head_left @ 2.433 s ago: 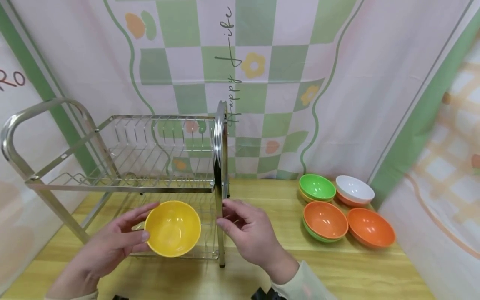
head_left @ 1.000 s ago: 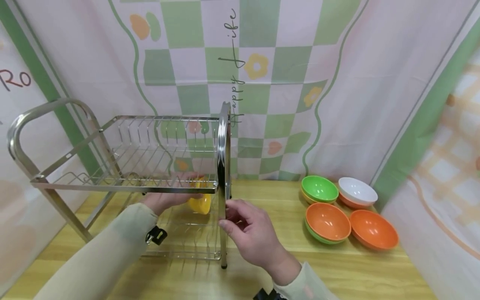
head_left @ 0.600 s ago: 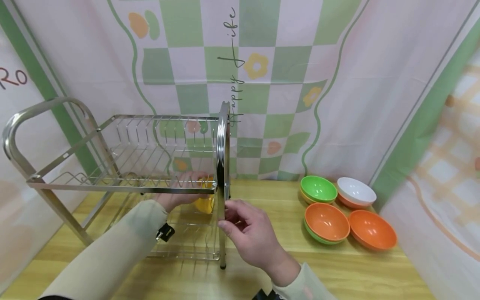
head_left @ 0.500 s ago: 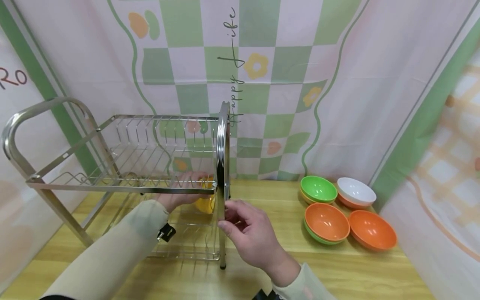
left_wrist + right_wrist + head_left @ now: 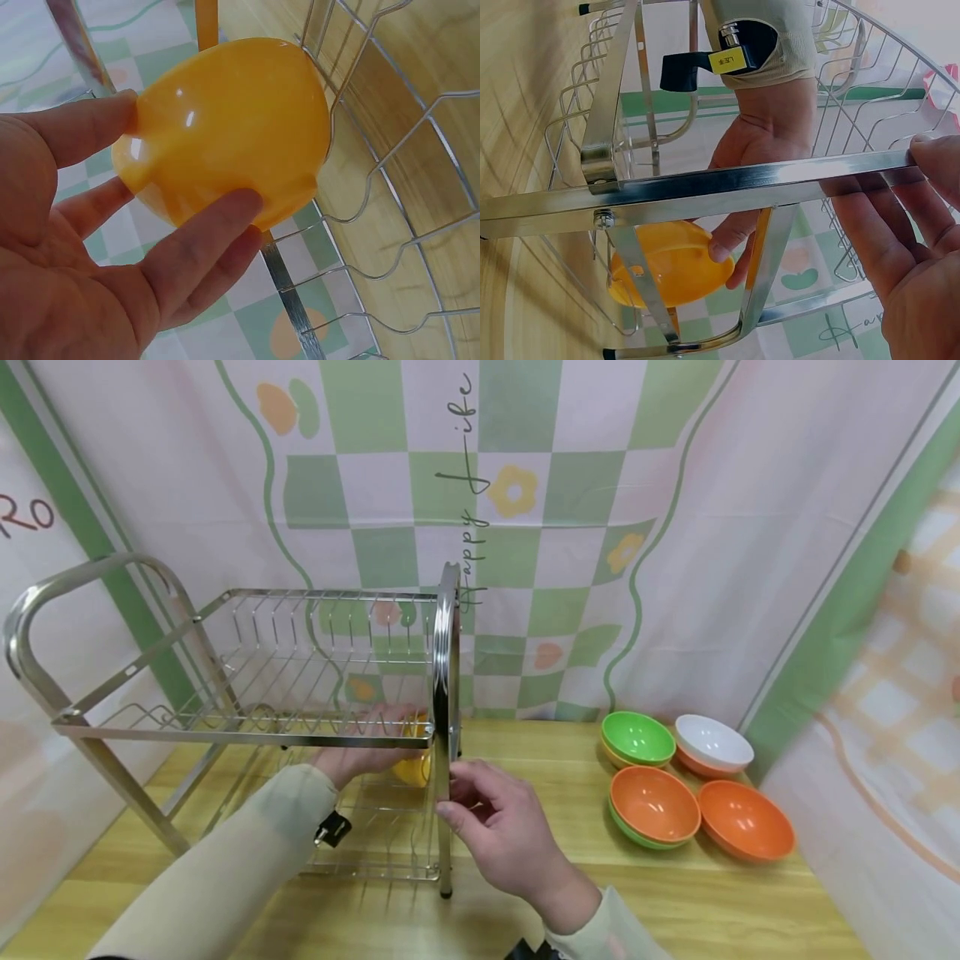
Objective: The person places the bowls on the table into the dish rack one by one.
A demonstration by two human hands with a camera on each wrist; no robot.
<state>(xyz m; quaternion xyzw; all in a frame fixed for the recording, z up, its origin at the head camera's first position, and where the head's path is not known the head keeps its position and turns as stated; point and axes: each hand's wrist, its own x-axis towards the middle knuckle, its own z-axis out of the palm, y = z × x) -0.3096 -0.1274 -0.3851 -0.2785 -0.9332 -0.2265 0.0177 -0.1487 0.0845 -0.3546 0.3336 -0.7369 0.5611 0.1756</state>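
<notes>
A two-tier metal dish rack stands at left on the wooden table. My left hand reaches under its upper tier, partly hidden behind the wires. It holds a yellow bowl, thumb on one side and fingers on the other. The bowl is tipped on its side at the right end of the lower tier, its edge against the wires in the left wrist view. Outside that end, my right hand grips the rack's front right post, thumb on the near side and fingers behind, also seen in the right wrist view.
To the right on the table are several bowls: a green bowl over a yellow one, a white bowl over an orange one, an orange bowl over a green one, and another orange bowl. A patterned curtain hangs behind.
The left hand has carried the yellow bowl from in front of the rack into the lower tier, turned it on its side and shifted it rightward to the end. The right hand stays on the post.
</notes>
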